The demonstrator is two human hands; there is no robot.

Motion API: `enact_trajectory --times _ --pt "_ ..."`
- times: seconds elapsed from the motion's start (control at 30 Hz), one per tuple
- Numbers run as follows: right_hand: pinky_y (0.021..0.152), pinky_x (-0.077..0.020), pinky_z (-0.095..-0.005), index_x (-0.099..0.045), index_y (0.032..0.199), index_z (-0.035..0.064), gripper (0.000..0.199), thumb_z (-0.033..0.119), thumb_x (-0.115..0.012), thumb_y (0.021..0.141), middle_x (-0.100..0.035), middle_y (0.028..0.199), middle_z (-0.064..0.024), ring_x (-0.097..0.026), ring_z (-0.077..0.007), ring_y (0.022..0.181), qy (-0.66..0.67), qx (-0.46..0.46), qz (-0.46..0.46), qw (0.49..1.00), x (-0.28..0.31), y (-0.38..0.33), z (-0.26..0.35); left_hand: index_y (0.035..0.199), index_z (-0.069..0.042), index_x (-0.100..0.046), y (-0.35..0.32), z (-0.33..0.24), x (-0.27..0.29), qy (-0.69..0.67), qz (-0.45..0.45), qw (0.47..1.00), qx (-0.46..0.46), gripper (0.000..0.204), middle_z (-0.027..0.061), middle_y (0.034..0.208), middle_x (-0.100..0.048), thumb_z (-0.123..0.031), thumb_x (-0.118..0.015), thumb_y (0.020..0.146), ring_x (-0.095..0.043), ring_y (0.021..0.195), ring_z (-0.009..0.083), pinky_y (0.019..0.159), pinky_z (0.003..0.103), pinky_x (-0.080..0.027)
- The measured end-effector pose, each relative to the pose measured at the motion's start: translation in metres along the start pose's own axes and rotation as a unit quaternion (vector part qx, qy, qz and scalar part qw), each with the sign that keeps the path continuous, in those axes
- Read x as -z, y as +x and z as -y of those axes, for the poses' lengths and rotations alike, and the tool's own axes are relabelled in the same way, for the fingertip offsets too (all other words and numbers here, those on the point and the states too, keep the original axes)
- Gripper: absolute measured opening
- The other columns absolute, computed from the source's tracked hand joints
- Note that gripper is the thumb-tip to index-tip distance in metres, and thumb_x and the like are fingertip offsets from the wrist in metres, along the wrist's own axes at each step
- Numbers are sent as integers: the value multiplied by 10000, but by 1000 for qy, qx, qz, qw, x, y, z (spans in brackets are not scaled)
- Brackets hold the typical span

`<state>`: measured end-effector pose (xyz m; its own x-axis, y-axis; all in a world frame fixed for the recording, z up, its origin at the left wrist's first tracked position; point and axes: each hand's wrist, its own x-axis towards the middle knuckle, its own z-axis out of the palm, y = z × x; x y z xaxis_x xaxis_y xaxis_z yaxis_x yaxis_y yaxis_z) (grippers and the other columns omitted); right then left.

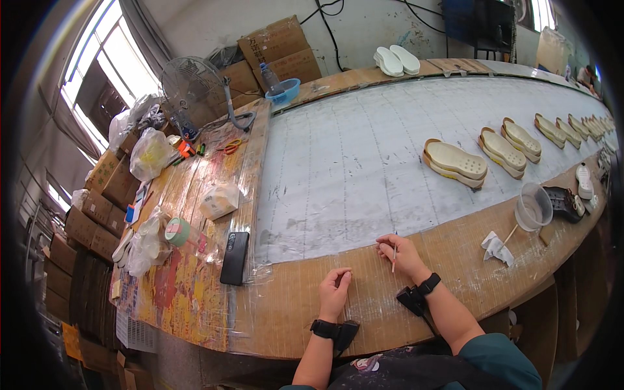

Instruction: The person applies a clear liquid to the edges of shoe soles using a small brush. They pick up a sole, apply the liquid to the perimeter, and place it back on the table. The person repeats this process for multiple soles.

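Note:
My right hand [404, 257] is closed on a thin pen-like stick [394, 259], which stands nearly upright between the fingers. Whether it is a pen or a small brush I cannot make out. That hand is over the front edge of the pale work surface [344, 195]. To its left, my left hand [334, 294] rests above the cardboard strip [286, 312] with its fingers curled and the thumb against them; no object shows in it. A black phone [234, 259] lies left of my left hand. Cream shoe soles [456, 160] stand in a row at the right, beyond my right hand.
A clear plastic tub [533, 207], crumpled tissue [498, 248] and a black shoe part [564, 204] are at the right. Leftward are a green-lidded bottle [183, 233], plastic bags [151, 155], orange scissors [232, 147] and a fan [195, 91]. White soles [398, 60] and a blue basin [283, 92] stand behind.

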<state>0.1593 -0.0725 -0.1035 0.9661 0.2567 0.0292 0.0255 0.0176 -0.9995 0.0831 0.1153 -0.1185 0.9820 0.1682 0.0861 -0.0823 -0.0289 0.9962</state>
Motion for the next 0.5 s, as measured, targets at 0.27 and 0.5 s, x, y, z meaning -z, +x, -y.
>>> enact_trajectory --times 0.27,0.5 --pt "664 -465 -219 -538 1021 -32 213 62 -507 832 -618 871 -90 -573 -103 738 1 4 -2 1000 3 1 -4 942 1 -578 0 -1 -2 -1 4 1000 -6 138 15 841 -588 -79 -544 835 -524 743 63 676 190 -427" --pt "668 -466 -223 -541 1022 -25 213 64 -510 831 -619 873 -90 -576 -107 747 -2 1 -1 1000 5 1 -5 941 2 -576 0 0 -3 3 6 1000 -2 135 19 840 -589 -76 -540 837 -524 751 64 681 191 -426"
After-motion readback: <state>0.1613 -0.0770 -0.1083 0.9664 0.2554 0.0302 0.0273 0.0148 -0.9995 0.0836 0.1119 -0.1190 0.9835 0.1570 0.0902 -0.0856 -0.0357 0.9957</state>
